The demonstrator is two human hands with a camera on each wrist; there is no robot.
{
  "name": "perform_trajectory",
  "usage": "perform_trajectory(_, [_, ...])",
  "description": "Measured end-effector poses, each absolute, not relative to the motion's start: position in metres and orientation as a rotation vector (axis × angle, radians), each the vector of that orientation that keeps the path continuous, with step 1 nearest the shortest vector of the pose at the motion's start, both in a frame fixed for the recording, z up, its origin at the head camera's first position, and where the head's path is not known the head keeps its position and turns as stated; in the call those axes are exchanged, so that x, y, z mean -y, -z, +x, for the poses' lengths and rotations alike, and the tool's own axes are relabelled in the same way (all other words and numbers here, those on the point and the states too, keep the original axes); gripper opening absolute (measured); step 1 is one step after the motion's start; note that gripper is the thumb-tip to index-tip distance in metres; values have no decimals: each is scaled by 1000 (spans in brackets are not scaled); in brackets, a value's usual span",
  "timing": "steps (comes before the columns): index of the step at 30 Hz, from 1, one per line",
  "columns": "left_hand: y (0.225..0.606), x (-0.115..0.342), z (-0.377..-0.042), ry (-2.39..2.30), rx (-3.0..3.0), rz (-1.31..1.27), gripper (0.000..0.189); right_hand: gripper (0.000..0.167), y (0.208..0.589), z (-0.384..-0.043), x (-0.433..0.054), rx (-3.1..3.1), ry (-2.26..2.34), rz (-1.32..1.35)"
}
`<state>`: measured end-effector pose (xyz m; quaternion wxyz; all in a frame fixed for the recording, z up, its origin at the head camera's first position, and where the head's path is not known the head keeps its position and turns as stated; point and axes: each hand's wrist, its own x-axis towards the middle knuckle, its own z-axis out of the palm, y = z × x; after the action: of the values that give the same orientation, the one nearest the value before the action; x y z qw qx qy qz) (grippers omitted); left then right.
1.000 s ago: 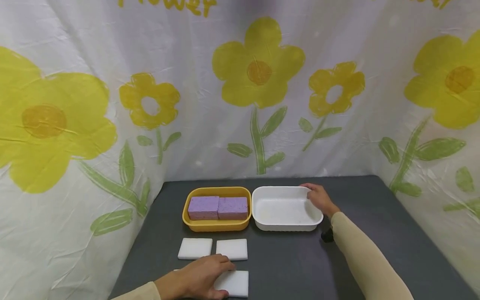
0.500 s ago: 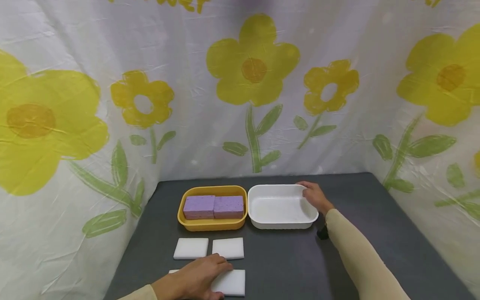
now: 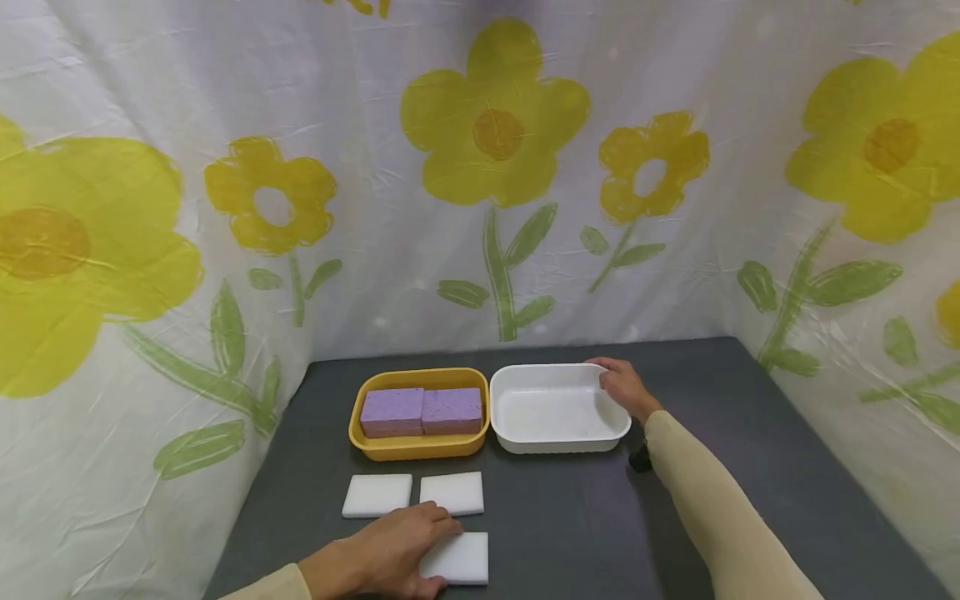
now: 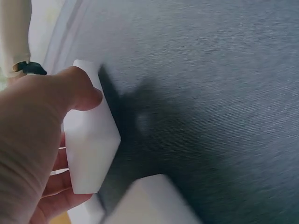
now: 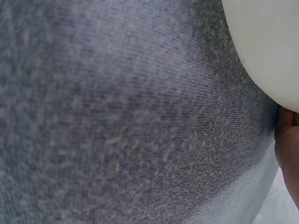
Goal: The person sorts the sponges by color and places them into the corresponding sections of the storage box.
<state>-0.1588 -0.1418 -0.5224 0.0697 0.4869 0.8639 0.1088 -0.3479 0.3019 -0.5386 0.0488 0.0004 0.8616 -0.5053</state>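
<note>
In the head view my left hand (image 3: 401, 546) grips a white sponge block (image 3: 459, 560) at the near edge of the group. The left wrist view shows the thumb on one face of this white sponge (image 4: 91, 140) and the fingers behind it. A shadow lies on the dark cloth beside it. Another white sponge (image 4: 149, 205) lies close by. My right hand (image 3: 628, 390) grips the right rim of a white tray (image 3: 558, 443), thumb at the inside. In the right wrist view the tray's pale wall (image 5: 275, 51) mostly hides its fingers.
A yellow tray (image 3: 420, 452) with purple sponges (image 3: 393, 408) stands directly left of the white one. Two white sponges (image 3: 377, 495) lie in front of it on the dark tabletop (image 3: 555, 525). A flower-print curtain (image 3: 360, 317) surrounds the table.
The head view shifts a little. The gripped sponge rises slightly, and the sliver of another sponge left of my left hand is now hidden. My right hand stays on the tray rim.
</note>
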Motion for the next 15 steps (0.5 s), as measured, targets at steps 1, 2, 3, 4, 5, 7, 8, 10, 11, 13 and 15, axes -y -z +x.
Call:
perform_trajectory(1, [521, 141, -161, -332, -2607, 1486, 55, 56, 539, -348, -302, -2626, 1543, 5])
perform_trajectory(2, [518, 139, -163, -336, -2613, 1495, 55, 56, 538, -348, -302, -2628, 1543, 5])
perform_trajectory(3, [515, 137, -165, -334, -2624, 1501, 55, 56, 538, -348, -302, -2628, 1544, 7])
perform_trajectory(4, [512, 135, -168, -330, -2633, 1503, 55, 56, 538, -349, -303, -2630, 1544, 11])
perform_trajectory(5, [510, 133, -170, -319, -2647, 1511, 55, 56, 538, -349, -303, -2630, 1546, 15])
perform_trajectory(7, [505, 127, -176, -308, -2664, 1511, 56, 55, 537, -349, -303, -2629, 1555, 17])
perform_trajectory(8, [502, 125, -178, -298, -2672, 1509, 56, 55, 537, -349, -303, -2631, 1555, 11])
perform_trajectory(10, [497, 119, -184, -281, -2686, 1511, 57, 54, 538, -351, -302, -2629, 1561, 17])
perform_trajectory(11, [494, 116, -186, -275, -2692, 1517, 57, 54, 538, -351, -302, -2627, 1563, 17])
perform_trajectory(13, [489, 111, -191, -267, -2702, 1538, 58, 53, 539, -351, -302, -2626, 1564, 21])
perform_trajectory(15, [484, 106, -197, -267, -2707, 1576, 57, 54, 540, -352, -301, -2621, 1570, 34])
